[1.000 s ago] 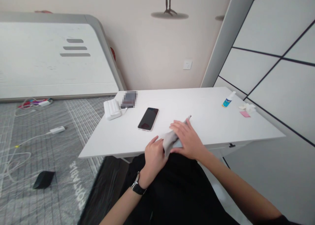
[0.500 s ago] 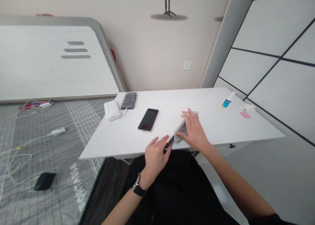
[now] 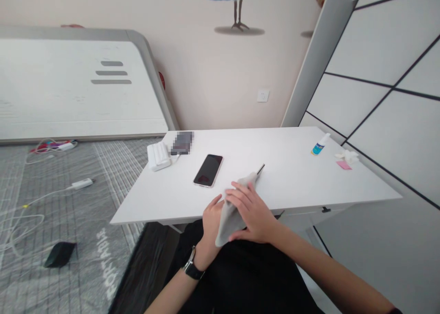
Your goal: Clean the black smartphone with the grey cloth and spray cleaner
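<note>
A pale wall (image 3: pixel 206 85) is rising behind a white table (image 3: pixel 292 167), and the person's two hands are working at its near edge. The right hand (image 3: pixel 256 215) is pressing a gray cloth (image 3: pixel 229 224) with its fingers close together over the top and its thumb reaching along the lower edge, so it is holding the fabric. The left hand (image 3: pixel 210 217), with a watch (image 3: pixel 193 264) circling its wrist, is lying against the cloth's other side; the cloth is hiding most of its fingers, so I cannot tell how they are gripping. A slim dark-edged object (image 3: pixel 261 169) is poking out past the cloth's far end. A phone (image 3: pixel 208 170) is lying near the hands, a white block (image 3: pixel 158 156) is resting at the table's left side, and a small bottle (image 3: pixel 320 144) is standing or lying at the far right, just beside a pink slip (image 3: pixel 343 165).
</note>
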Tool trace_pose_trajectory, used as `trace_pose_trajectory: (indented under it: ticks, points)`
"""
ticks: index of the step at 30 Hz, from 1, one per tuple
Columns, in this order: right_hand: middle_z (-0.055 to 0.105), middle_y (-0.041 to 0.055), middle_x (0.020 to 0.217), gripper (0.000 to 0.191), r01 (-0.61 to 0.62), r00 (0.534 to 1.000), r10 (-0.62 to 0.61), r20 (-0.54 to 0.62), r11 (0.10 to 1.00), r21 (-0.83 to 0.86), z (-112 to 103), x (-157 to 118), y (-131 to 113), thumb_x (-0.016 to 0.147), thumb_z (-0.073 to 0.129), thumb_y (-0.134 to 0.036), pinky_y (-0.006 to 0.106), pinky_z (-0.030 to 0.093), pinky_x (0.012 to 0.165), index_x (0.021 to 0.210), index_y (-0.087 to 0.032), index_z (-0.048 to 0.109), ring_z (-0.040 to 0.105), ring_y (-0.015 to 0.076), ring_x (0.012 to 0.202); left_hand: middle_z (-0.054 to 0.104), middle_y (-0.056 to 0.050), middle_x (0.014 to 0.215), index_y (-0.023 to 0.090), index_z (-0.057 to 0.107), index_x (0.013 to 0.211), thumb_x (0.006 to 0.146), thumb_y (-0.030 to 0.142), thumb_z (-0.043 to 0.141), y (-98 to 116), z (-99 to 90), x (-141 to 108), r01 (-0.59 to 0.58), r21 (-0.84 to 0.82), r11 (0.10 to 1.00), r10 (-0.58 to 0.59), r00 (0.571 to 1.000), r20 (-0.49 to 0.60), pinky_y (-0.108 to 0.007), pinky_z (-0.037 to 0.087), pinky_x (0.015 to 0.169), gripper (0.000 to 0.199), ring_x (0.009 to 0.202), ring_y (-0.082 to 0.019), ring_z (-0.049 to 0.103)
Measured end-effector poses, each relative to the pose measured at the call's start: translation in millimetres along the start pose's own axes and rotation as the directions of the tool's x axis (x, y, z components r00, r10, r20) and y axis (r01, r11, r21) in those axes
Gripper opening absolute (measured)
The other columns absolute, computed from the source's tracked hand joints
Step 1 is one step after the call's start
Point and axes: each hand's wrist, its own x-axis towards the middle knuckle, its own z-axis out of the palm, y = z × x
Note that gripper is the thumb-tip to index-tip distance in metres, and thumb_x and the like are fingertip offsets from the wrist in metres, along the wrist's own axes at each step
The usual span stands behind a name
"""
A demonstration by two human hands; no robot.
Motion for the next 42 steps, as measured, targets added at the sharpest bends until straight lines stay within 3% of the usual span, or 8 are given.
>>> trace_pose_trajectory:
  ticks: [6,12,17,23,28,33,38,42]
  points:
    - [0.056,0.0220,0.147,0.089,-0.301,0.944,0.288,-0.163,0.952,-0.059,-5.7,3.9,15.3,0.094,0.021,-0.083,0.066,0.019,0.125,0.141,-0.013,0.050,0.036,0.0379,0.151,0.082,-0.006,0.104,0.022,0.073,0.105,0.093,0.023,0.060,5.9,-1.6,0.5,0.058,-0.004,0.998,-0.058,0.998,-0.032,-0.044,0.056,0.105,0.018,0.082,-0.023,0.078]
    - [0.043,0.0221,0.160,0.106,-0.024,0.999,0.025,0.038,0.999,-0.027,-3.8,-4.5,3.7,0.088,0.025,-0.090,0.063,0.020,0.127,0.157,-0.010,0.030,0.023,0.0368,0.157,0.078,-0.006,0.072,0.022,0.069,0.071,0.089,0.022,0.060,2.2,-1.6,1.7,-0.004,0.033,0.999,0.004,1.000,-0.003,-0.039,0.061,0.094,0.020,0.066,-0.023,0.076]
    - [0.043,0.0234,0.159,0.092,-0.304,0.949,0.289,-0.123,0.945,-0.120,-9.8,-6.7,23.8,0.097,0.027,-0.080,0.071,0.022,0.122,0.157,-0.011,0.032,0.023,0.0421,0.156,0.081,-0.007,0.110,0.021,0.073,0.110,0.097,0.028,0.058,6.9,-1.0,0.8,0.048,-0.013,0.999,-0.049,0.997,-0.068,-0.043,0.056,0.105,0.021,0.088,-0.023,0.079]
    - [0.045,0.0213,0.160,0.102,-0.028,0.998,0.029,0.063,0.999,-0.024,-6.6,-9.3,0.7,0.089,0.032,-0.089,0.065,0.021,0.126,0.158,-0.012,0.031,0.023,0.0391,0.157,0.081,-0.007,0.087,0.021,0.073,0.094,0.089,0.027,0.060,1.4,-2.4,0.8,-0.052,-0.018,0.998,0.052,0.999,0.009,-0.043,0.060,0.099,0.016,0.079,-0.025,0.078]
    - [0.046,0.0206,0.158,0.080,-0.256,0.965,0.244,-0.099,0.957,-0.133,-10.1,-4.9,13.9,0.101,0.031,-0.072,0.070,0.021,0.123,0.154,-0.013,0.036,0.021,0.0395,0.158,0.082,-0.007,0.099,0.021,0.073,0.103,0.095,0.028,0.058,6.1,-2.4,0.8,0.050,-0.018,0.999,-0.051,0.997,-0.061,-0.044,0.057,0.103,0.019,0.080,-0.023,0.078]
    - [0.045,0.0199,0.160,0.099,-0.039,0.997,0.042,0.064,0.997,-0.061,-7.6,-5.7,-0.1,0.091,0.036,-0.086,0.066,0.023,0.125,0.155,-0.011,0.036,0.023,0.0381,0.157,0.078,-0.006,0.077,0.021,0.072,0.084,0.093,0.029,0.057,3.6,-2.7,1.4,-0.037,-0.033,0.999,0.037,0.999,-0.022,-0.043,0.061,0.093,0.019,0.070,-0.024,0.076]
    - [0.046,0.0200,0.159,0.087,-0.269,0.962,0.256,-0.093,0.946,-0.181,-14.1,-6.3,19.2,0.098,0.031,-0.077,0.074,0.019,0.121,0.155,-0.013,0.037,0.023,0.0415,0.156,0.082,-0.005,0.094,0.021,0.073,0.101,0.097,0.029,0.058,7.0,-1.7,1.0,0.059,-0.031,0.998,-0.061,0.997,-0.055,-0.044,0.057,0.102,0.018,0.076,-0.021,0.077]
    - [0.042,0.0197,0.162,0.098,-0.103,0.993,0.109,0.044,0.989,-0.108,-10.1,-7.0,0.4,0.092,0.035,-0.085,0.070,0.020,0.124,0.155,-0.010,0.037,0.013,0.0410,0.159,0.081,-0.006,0.094,0.022,0.074,0.097,0.092,0.028,0.059,4.0,-0.1,-0.6,-0.004,-0.038,0.999,0.002,0.998,-0.062,-0.044,0.059,0.099,0.017,0.079,-0.022,0.077]
